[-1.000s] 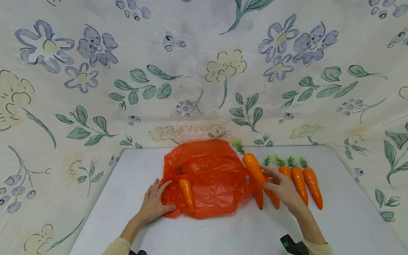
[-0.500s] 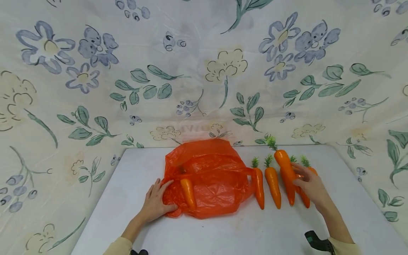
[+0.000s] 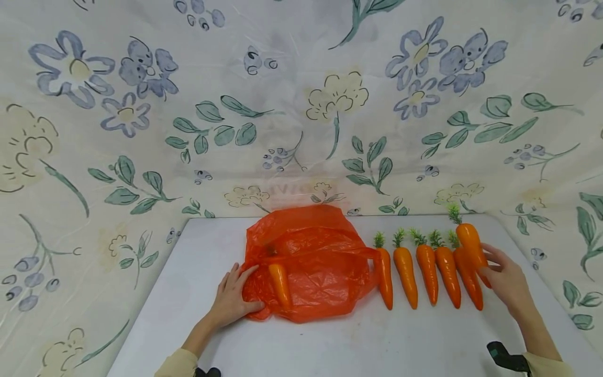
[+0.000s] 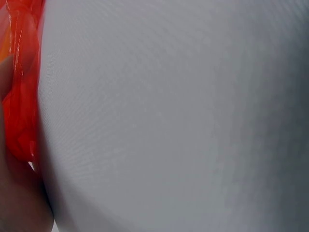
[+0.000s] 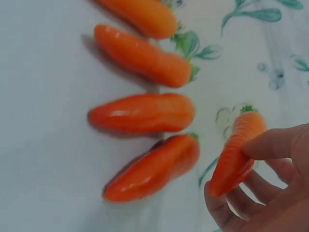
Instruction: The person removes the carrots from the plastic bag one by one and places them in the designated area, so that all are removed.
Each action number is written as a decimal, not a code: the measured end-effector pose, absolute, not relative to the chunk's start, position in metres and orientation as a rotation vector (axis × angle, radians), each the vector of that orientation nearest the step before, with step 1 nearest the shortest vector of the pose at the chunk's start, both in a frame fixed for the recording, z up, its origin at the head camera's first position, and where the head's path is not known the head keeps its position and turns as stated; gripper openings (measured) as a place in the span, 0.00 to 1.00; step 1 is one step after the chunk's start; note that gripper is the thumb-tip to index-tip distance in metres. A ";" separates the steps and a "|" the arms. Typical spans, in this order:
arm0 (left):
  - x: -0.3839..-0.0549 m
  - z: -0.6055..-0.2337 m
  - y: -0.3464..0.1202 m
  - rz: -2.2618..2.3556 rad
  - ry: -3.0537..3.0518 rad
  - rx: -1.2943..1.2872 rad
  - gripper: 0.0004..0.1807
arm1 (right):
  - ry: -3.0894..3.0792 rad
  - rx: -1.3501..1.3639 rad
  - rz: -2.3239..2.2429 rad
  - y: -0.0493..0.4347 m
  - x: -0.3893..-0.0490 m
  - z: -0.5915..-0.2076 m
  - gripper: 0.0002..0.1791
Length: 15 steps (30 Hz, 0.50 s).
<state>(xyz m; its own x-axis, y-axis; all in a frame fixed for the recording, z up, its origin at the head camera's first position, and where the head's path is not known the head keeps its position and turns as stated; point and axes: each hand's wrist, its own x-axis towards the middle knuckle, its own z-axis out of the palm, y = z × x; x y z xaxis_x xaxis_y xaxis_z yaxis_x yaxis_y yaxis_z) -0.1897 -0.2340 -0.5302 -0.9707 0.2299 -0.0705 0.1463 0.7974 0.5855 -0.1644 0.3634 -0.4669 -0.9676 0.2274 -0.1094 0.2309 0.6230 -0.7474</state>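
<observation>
In the head view, my right hand holds an orange carrot with a green leafy top, pinched between thumb and fingers above the table. The right wrist view shows this carrot tilted, clear of the tabletop. Just left of it, several carrots lie side by side, tops toward the wall. My left hand rests on the left edge of a red plastic bag, fingers spread and thumb at the front. Another carrot shows at the bag's left part; its top is hidden by the plastic.
All this lies on a white table. Behind it hangs a floral-patterned cloth, close to the table's back edge. The bag's right handle touches the leftmost carrot of the row.
My right hand has moved right with the carrot, passing over the row to its right end. The row's carrots now show fully. My left hand and the bag have stayed put.
</observation>
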 end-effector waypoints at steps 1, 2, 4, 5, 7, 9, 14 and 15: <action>-0.190 -0.530 -0.234 0.912 2.848 0.299 0.54 | 2.828 0.423 -1.294 0.367 -0.164 -0.469 0.34; -0.189 -0.530 -0.234 0.913 2.847 0.298 0.53 | 2.830 0.449 -1.287 0.370 -0.164 -0.471 0.34; -0.189 -0.531 -0.234 0.915 2.845 0.295 0.53 | 2.816 0.459 -1.273 0.376 -0.164 -0.474 0.34; -0.189 -0.530 -0.234 0.915 2.843 0.293 0.53 | 2.809 0.483 -1.269 0.378 -0.164 -0.476 0.35; -0.189 -0.530 -0.233 0.919 2.837 0.289 0.53 | 2.791 0.536 -1.266 0.382 -0.164 -0.479 0.35; -0.189 -0.529 -0.233 0.917 2.827 0.280 0.53 | 2.777 0.575 -1.256 0.385 -0.163 -0.483 0.35; -0.189 -0.528 -0.234 0.912 2.814 0.262 0.54 | 2.756 0.593 -1.226 0.391 -0.160 -0.493 0.35; -0.189 -0.529 -0.234 0.910 2.817 0.263 0.54 | 2.756 0.594 -1.213 0.392 -0.159 -0.495 0.35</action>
<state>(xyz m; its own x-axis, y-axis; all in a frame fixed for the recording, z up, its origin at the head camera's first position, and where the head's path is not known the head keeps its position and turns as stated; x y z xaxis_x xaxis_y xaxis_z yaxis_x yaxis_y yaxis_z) -0.1889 -0.2340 -0.5285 -0.9700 0.2182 -0.1067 0.1146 0.7984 0.5911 -0.1594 0.3917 -0.4946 -0.9225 0.3188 -0.2178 0.3759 0.6133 -0.6946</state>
